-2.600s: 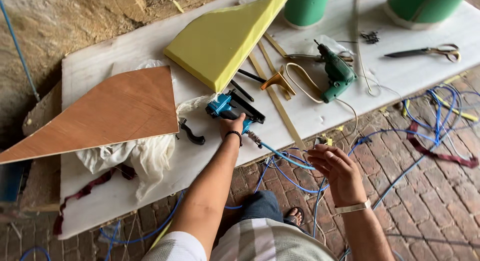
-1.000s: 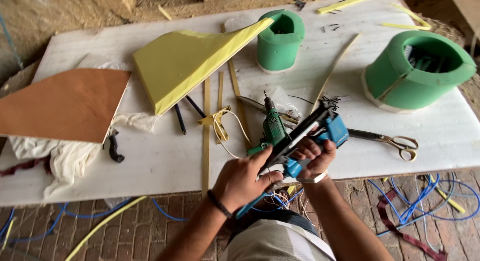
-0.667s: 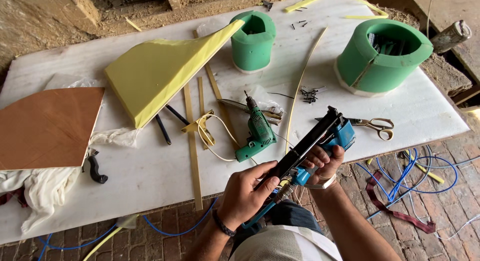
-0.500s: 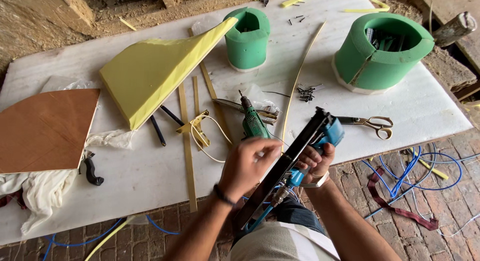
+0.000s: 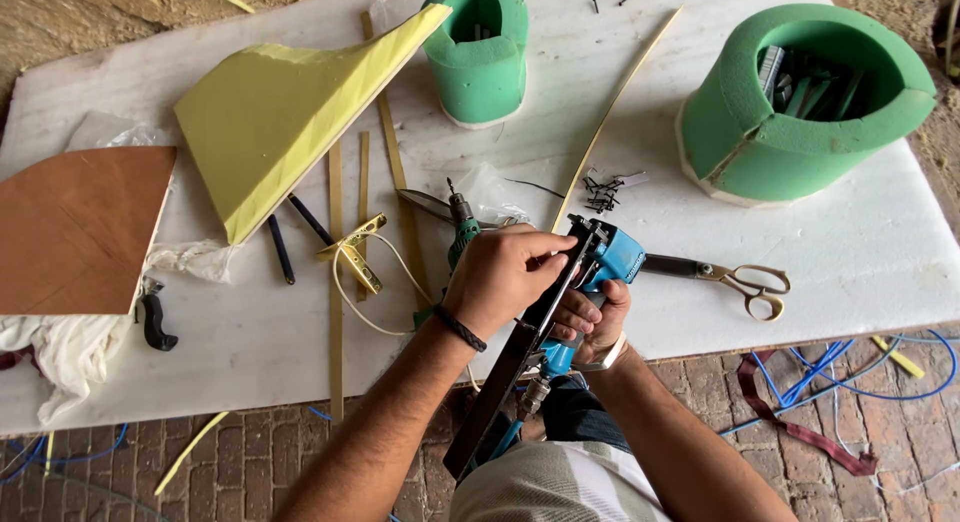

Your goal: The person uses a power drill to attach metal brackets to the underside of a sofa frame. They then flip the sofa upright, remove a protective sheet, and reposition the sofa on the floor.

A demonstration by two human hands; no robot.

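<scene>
I hold a blue pneumatic staple gun (image 5: 612,257) over the near edge of the white table (image 5: 250,352). My right hand (image 5: 592,317) grips its handle from below. My left hand (image 5: 505,272) rests on top of it, fingers on the long black magazine (image 5: 510,367) that slants down toward my lap. A blue air hose fitting (image 5: 530,397) hangs from the handle's base. Just behind my left hand lies a green cordless drill (image 5: 460,227).
Scissors (image 5: 735,277) lie right of the gun. A large green foam cylinder (image 5: 800,147) and a smaller one (image 5: 480,62) stand at the back. A yellow foam wedge (image 5: 280,122), brown board (image 5: 75,232), thin wooden strips (image 5: 335,282), loose nails (image 5: 603,187) and white cloth (image 5: 60,347) lie about. Blue hose (image 5: 880,382) crosses the brick floor.
I picked the staple gun off the table and brought it close to my body. My right hand took the handle, my left shifted onto the magazine. The view tilted down and nearer.
</scene>
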